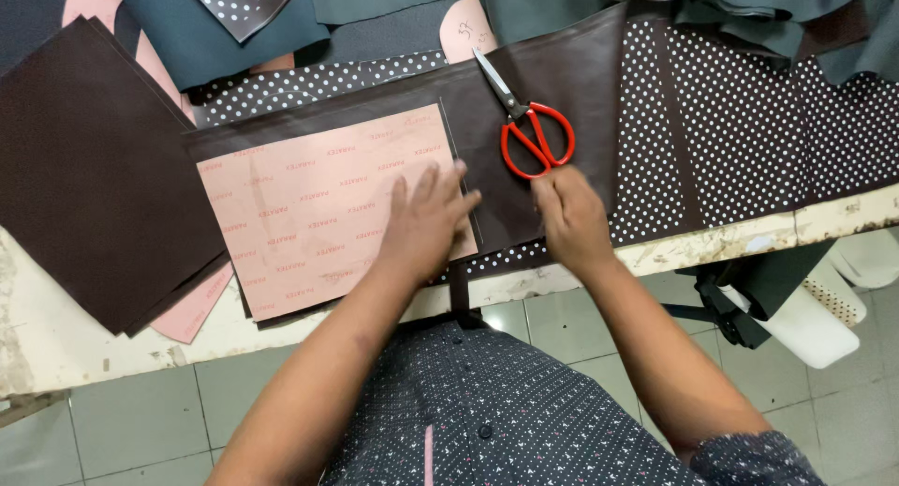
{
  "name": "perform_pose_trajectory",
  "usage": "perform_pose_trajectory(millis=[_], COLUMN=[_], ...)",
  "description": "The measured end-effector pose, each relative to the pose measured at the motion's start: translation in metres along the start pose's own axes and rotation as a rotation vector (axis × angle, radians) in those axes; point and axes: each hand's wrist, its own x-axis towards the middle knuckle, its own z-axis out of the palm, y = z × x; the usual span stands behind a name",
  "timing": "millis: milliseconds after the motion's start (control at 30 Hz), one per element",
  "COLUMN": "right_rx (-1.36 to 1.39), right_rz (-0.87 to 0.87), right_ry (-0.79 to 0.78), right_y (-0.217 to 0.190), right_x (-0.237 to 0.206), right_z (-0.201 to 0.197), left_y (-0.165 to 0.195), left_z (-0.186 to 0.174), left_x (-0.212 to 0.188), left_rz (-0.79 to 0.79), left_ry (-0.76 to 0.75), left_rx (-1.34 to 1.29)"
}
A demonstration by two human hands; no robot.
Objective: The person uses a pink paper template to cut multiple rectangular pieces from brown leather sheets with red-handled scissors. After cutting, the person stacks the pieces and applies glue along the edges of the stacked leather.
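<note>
My left hand [423, 219] lies flat, fingers spread, on the right end of a pink rectangular card template [309, 214]. The template rests on a dark brown sheet of leather-like material [552, 83]. My right hand [569, 214] is closed, its fingertips pressing on the brown sheet just right of the template's edge; whether it holds a small tool is hidden. Red-handled scissors [536, 139] lie shut on the brown sheet, just beyond my right hand.
A stack of dark brown cut sheets [89, 177] lies at the left over pink cards. White-dotted dark fabric [749, 121] covers the right of the worn white table [84, 341]. More dark material is piled at the back. Tiled floor lies below.
</note>
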Motion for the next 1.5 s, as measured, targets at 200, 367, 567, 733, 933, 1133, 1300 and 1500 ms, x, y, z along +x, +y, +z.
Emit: perform_pose_trajectory(millis=[200, 367, 567, 733, 933, 1133, 1300, 1500], right_rx=[-0.471, -0.53, -0.121, 0.639, 0.75, -0.321, -0.453, -0.054], right_rz=[-0.099, 0.053, 0.118, 0.539, 0.148, -0.012, 0.135, 0.198], right_ry=[0.021, -0.054, -0.115, -0.258, -0.055, -0.096, -0.211, -0.266], right_y=[0.007, 0.004, -0.015, -0.044, -0.054, -0.015, 0.006, 0.02], right_x=[0.053, 0.07, 0.086, 0.115, 0.172, 0.121, 0.093, 0.071], right_z=[0.016, 0.017, 0.034, 0.065, 0.058, 0.013, 0.007, -0.012], left_y=[0.008, -0.022, -0.005, 0.05, 0.061, 0.059, 0.06, 0.059], left_z=[0.014, 0.02, 0.038, 0.056, 0.051, 0.057, 0.066, 0.071], left_x=[-0.037, -0.061, -0.093, -0.087, -0.086, -0.073, -0.062, -0.043], left_rz=[-0.007, -0.127, -0.336, -1.029, -0.921, -0.888, -0.837, -1.033], left_ry=[-0.054, 0.183, 0.289, 0.146, 0.475, 0.675, 0.638, 0.478], left_rx=[0.009, 0.15, -0.199, -1.921, -2.402, -2.463, -2.405, -2.025])
